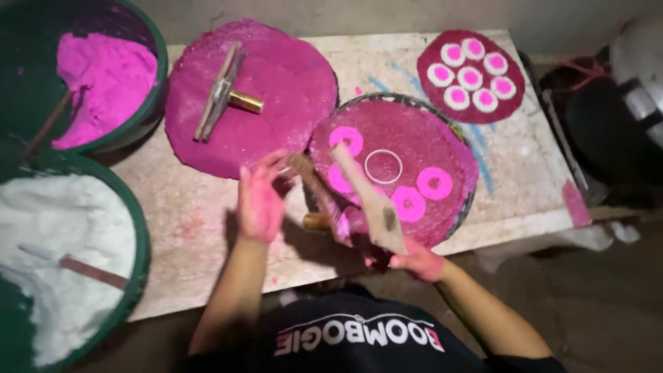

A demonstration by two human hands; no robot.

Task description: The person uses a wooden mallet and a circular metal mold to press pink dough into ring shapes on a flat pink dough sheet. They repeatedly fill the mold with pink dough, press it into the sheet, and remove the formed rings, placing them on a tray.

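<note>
A: The wooden press tool (369, 197) hangs over the near edge of the round pink tray (456, 148); the right hand (418, 262) has its fingers clamped on the tool's lower end.

B: And the left hand (261, 200)?

A: Fingers spread, touching the tool's other handle (304, 169). A slip could smear the pink rings (421, 195) or knock the metal ring (383, 166).

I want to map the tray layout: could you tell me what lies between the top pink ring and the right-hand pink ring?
In the head view, a thin white metal hoop lies between the top pink ring and the right-hand pink ring.
</note>
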